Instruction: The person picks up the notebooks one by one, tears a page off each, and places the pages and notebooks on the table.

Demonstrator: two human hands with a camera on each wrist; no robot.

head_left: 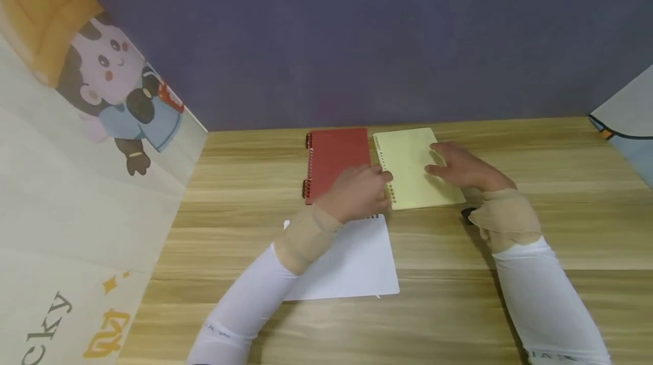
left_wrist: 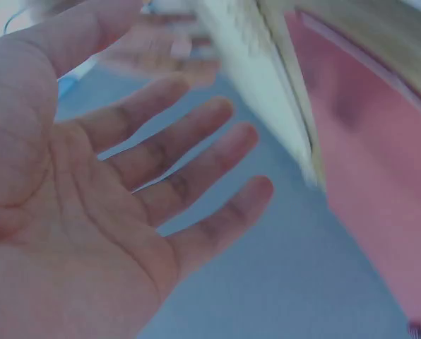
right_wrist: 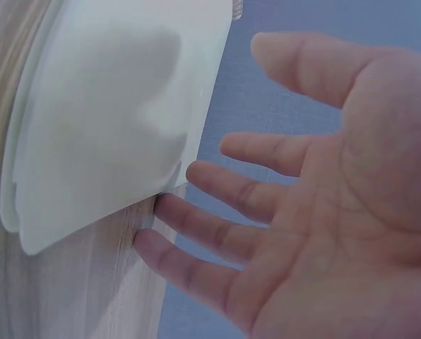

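A yellow spiral notebook [head_left: 412,169] lies on the wooden table just right of a red notebook [head_left: 336,158]. My left hand [head_left: 354,192] is over the gap between them, near the yellow one's ringed edge; its fingers are spread and relaxed in the left wrist view [left_wrist: 119,191]. At the right edge of the yellow notebook is my right hand [head_left: 466,166], fingers extended and apart, holding nothing; whether the fingertips touch the cover cannot be told. Nearer me lies a white sheet notebook [head_left: 352,263], partly hidden beneath my left forearm.
A dark blue-grey panel [head_left: 357,42] stands along the table's back edge. On the left is a light wall covering [head_left: 76,195] with a cartoon figure. Bare wood [head_left: 576,183] extends right of my right hand. A small black object [head_left: 467,216] is beside my right wrist.
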